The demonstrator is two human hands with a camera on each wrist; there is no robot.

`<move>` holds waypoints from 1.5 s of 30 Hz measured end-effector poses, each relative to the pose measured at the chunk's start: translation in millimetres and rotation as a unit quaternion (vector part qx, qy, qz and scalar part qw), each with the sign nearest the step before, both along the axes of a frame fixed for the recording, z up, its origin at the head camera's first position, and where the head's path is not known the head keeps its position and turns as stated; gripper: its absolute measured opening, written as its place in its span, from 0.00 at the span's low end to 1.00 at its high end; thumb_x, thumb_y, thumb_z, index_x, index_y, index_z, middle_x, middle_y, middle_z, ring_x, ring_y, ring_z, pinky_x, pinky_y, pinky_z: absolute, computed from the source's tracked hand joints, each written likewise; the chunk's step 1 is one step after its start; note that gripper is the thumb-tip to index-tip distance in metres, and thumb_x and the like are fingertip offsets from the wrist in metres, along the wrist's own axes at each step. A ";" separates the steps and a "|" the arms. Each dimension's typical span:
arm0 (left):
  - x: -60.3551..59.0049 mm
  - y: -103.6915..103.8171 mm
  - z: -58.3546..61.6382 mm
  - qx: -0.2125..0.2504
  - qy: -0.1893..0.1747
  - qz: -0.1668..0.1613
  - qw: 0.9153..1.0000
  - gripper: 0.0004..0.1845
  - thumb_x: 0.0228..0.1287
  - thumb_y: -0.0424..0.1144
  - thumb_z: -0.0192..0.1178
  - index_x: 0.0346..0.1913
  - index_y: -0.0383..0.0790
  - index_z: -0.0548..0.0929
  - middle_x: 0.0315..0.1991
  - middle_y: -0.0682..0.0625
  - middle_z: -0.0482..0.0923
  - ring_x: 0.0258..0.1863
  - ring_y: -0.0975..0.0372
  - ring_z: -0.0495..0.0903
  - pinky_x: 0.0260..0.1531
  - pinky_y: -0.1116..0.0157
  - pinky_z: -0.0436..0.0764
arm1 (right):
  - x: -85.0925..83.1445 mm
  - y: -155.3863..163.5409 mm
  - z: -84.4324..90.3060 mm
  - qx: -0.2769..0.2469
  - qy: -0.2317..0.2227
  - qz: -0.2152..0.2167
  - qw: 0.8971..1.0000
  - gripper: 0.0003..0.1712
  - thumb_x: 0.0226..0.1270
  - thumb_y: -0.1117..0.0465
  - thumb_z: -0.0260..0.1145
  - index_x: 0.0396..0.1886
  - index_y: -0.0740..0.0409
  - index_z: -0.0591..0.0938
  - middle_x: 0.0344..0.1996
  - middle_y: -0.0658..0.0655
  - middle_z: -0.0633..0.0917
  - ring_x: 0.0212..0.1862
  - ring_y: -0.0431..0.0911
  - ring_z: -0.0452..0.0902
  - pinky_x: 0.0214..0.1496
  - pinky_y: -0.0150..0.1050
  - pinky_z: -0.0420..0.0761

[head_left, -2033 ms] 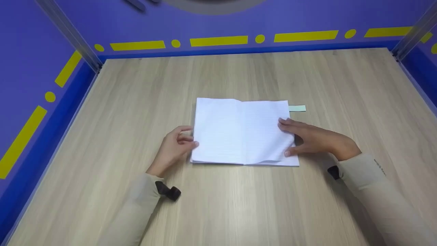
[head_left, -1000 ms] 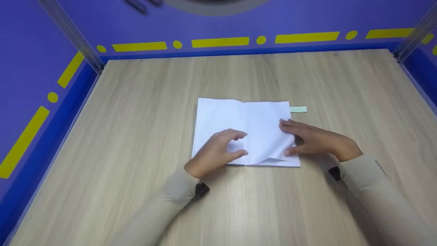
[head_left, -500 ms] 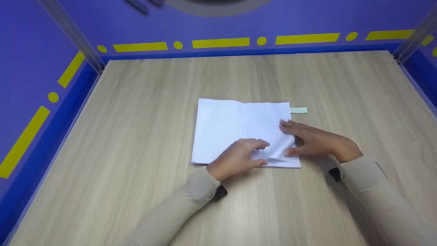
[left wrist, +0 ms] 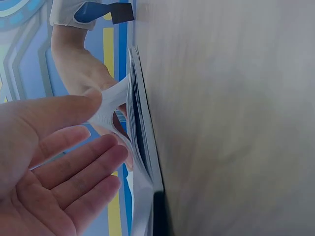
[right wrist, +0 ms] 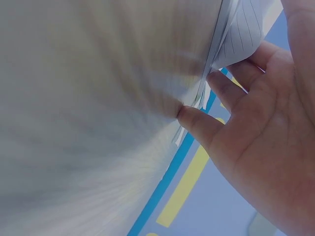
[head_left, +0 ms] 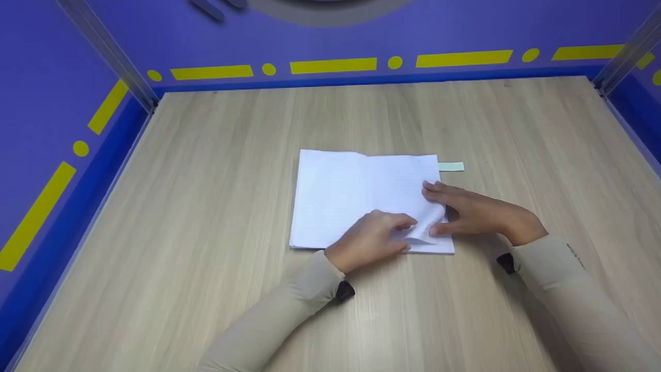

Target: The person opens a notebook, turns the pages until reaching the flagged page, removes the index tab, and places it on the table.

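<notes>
An open notebook (head_left: 330, 191) with white lined pages lies on the table. My right hand (head_left: 472, 209) is at its right edge, pinching the right-hand page (head_left: 397, 181) between thumb and fingers so the paper buckles. In the right wrist view, the lined page (right wrist: 243, 37) curls up beside the right hand's fingers. My left hand (head_left: 369, 240) reaches over the lower part of the notebook, its thumb and fingers spread apart near the raised fold. The left wrist view shows the left thumb overlapping the lifted page (left wrist: 115, 98), with the other fingers fairly straight.
A pale green strip (head_left: 451, 166) sticks out from the notebook's upper right edge. The wood-grain table (head_left: 222, 155) is bordered by blue panels (head_left: 330, 41) with yellow marks at the back and sides.
My left hand has left the notebook's left edge and moved right across the pages to the raised fold, slowing in the last half second. The right hand has stayed put.
</notes>
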State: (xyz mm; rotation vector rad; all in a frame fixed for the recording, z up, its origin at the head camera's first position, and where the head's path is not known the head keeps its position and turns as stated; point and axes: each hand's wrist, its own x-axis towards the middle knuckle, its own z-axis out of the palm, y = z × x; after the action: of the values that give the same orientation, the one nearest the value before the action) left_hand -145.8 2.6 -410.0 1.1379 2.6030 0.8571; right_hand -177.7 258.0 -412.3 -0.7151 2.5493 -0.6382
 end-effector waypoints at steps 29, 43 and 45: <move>-3.1 0.9 -3.0 0.042 -0.006 0.024 0.999 0.13 0.61 0.30 0.60 0.47 0.42 0.86 0.43 0.54 0.86 0.44 0.70 0.82 0.47 0.75 0.77 | 1.3 -0.6 0.9 0.001 0.011 0.004 1.000 0.53 0.58 0.37 0.66 0.73 0.64 0.58 0.75 0.61 0.54 0.76 0.59 0.44 0.73 0.59 0.51; -4.5 -1.2 -4.8 0.079 -0.042 0.054 0.995 0.12 0.62 0.28 0.59 0.47 0.38 0.86 0.42 0.50 0.87 0.41 0.68 0.82 0.44 0.76 0.77 | 1.4 -0.3 -0.2 0.018 0.011 0.004 1.000 0.54 0.54 0.44 0.73 0.74 0.61 0.58 0.76 0.60 0.53 0.76 0.58 0.44 0.73 0.58 0.52; -4.7 -1.1 -4.9 0.081 -0.047 0.058 0.994 0.12 0.62 0.28 0.59 0.47 0.38 0.86 0.42 0.50 0.87 0.41 0.68 0.82 0.44 0.76 0.77 | 1.5 -0.4 -0.1 0.020 0.015 0.005 1.000 0.53 0.54 0.46 0.73 0.74 0.61 0.58 0.76 0.60 0.54 0.76 0.58 0.45 0.73 0.58 0.53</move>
State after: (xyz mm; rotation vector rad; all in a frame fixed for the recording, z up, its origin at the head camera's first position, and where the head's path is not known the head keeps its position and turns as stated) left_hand -150.5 1.5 -415.0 0.9640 2.5824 1.1352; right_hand -176.2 257.6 -412.4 -0.7296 2.5762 -0.5762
